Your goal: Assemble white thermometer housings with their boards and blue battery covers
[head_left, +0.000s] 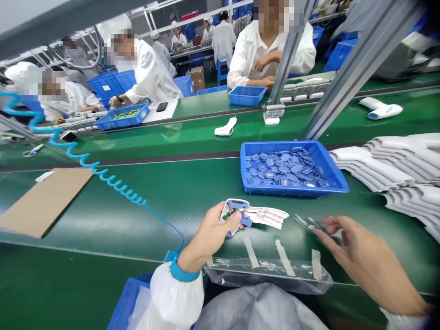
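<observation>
My left hand (215, 229) is closed around an open white gun-shaped housing (266, 216), which looks like a handheld thermometer. Its head shows a green circuit board, a small display frame and blue trim, and the ribbed inside of its handle points right. To the right of it, my right hand (364, 256) pinches a thin, shiny, pointed piece (307, 222) between thumb and fingers. That piece is blurred, and its kind cannot be made out. It is apart from the housing. A blue wristband (185, 271) with a coiled blue cord circles my left wrist.
Beyond my hands stands a blue bin (245, 176) of small blue oval parts. White shells (374, 167) are stacked at right. Cardboard (48, 201) lies left. A clear bag (268, 272) is taped along the front edge. A metal post (350, 68) rises at right. Co-workers sit across the belt.
</observation>
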A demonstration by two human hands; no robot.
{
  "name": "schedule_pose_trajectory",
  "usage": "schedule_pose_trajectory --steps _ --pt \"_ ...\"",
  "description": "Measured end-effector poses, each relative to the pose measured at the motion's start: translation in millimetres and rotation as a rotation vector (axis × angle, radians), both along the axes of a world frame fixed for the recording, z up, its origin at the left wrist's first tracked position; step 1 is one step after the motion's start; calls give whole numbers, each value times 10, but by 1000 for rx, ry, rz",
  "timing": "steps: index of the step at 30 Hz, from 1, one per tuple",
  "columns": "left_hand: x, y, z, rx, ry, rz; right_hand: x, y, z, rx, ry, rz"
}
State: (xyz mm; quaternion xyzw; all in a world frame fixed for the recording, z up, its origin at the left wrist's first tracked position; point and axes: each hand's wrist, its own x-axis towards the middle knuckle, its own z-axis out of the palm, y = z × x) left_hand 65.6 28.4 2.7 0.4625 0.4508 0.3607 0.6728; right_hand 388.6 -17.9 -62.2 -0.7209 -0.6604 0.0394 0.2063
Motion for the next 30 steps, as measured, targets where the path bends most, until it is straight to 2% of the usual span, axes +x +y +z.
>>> schedule_pose_trajectory --steps 2,4,9,13,17,20,23,25,27,30 --pt "9 -22 -18 -52 -3 28 145 37 103 18 63 -59" --pt "12 -28 -44 -120 0 78 360 173 261 57 36 -117" --pt "38 -2 -105 -194 -37 75 1040 790 550 103 -180 -305" --pt "98 -15 -131 -173 -90 39 1304 1273 572 23 -220 -370" --pt "132 -30 -140 -166 -128 34 1339 1499 553 -34 -200 -351" --pt "136 -43 -125 -201 -132 62 1342 1434 574 -7 -217 -356" --pt "136 -43 -132 -209 -133 100 1274 1190 604 75 -243 -361" --pt "141 -27 -169 -217 -137 109 1138 956 607 212 -205 -247" --pt "150 3 -230 -216 -146 97 919 699 573 338 -114 -65" --pt "175 64 -325 -213 -147 67 499 382 423 352 26 78"
